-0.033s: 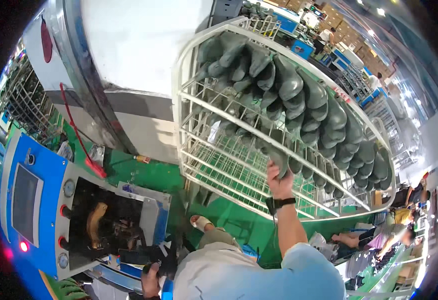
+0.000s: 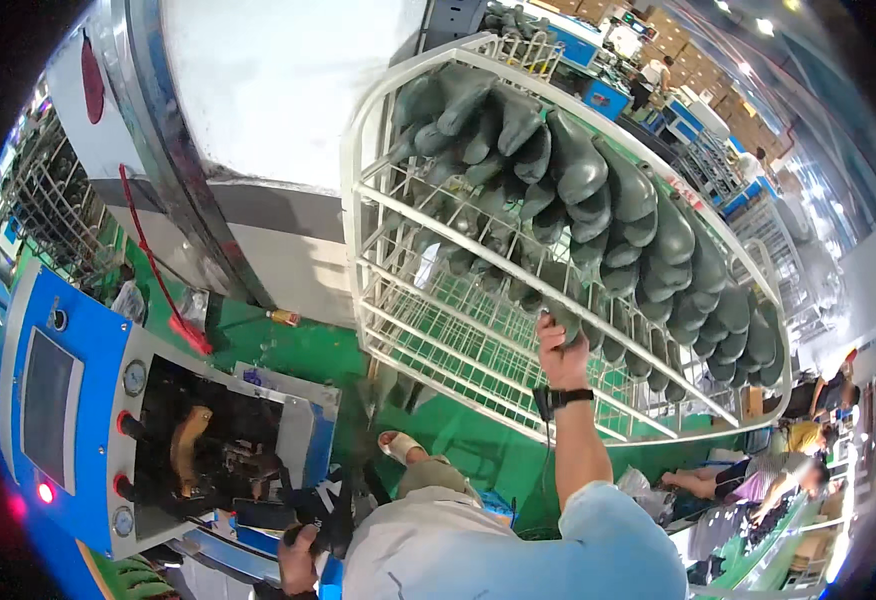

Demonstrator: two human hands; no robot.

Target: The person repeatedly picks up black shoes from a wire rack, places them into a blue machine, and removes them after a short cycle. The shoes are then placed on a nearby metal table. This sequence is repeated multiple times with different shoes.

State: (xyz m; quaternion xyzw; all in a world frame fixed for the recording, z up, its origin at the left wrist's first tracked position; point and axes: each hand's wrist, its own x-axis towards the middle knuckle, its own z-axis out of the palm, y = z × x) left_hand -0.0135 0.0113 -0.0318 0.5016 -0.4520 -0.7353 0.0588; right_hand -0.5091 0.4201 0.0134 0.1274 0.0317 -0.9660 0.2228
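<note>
My right hand (image 2: 564, 358) reaches up to the white wire rack (image 2: 448, 232), its fingers closed on the lower end of a dark grey-green shoe-shaped piece (image 2: 558, 300). More dark shoe-shaped pieces (image 2: 578, 160) hang in rows along the upper tiers, rounded ends downward. A black band circles my right wrist. Low at the left, my left hand (image 2: 299, 560) has curled fingers against a black piece with a white mark (image 2: 330, 505). Part of that hand's grip is hidden.
A blue machine (image 2: 98, 345) with a dark screen, gauges and a lit red button stands at the left; its open bay holds a curved tan part (image 2: 188, 450). Behind it rises a white panel (image 2: 288, 90). Other people (image 2: 758, 480) work at the far right.
My right hand has shifted very slightly, still on the rack piece. The view has hardly moved otherwise.
</note>
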